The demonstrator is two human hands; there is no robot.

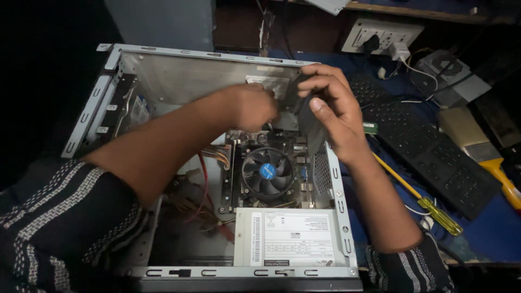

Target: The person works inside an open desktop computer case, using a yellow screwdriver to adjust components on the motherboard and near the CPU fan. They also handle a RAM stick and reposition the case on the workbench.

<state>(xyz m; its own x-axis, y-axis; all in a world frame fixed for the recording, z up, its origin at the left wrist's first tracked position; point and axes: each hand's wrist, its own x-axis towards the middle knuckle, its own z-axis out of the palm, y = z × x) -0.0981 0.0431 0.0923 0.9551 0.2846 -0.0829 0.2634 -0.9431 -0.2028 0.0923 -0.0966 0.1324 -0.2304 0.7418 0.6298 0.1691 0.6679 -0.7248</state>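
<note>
An open desktop computer case (217, 59) lies on its side on the blue bench (488, 228), interior facing up. Both hands work at the upper edge of the motherboard (249, 146), above the CPU cooler fan (267, 172).

The right hand (334, 111) holds a dark, flat, rectangular component (312, 127), apparently a thin plate or expansion card; blur prevents a firmer identification. The fingers (320, 81) curl over its upper edge and the thumb presses its face, so the grip is closed on the part. The component stands tilted, just above the rear wall of the case, beside the motherboard.

The left hand (252, 106) reaches into the same area, touching or nearly touching the component's left edge. Its fingers are turned away from the camera; whether they pinch anything cannot be told.

Handling judgement: the part looks light, stiff and thin. If it is a circuit card, it is fragile and should be gripped by its edges, not by its faces or contacts. The sheet-metal rims of the case may be sharp.

Surroundings: the power supply unit (290, 239) sits at the near end of the case, with a bundle of red and yellow cables (209, 163) to its left. On the bench to the right lie a yellow-handled screwdriver (429, 206) and a black keyboard (429, 152). A wall socket panel (380, 35) is at the far edge.
</note>
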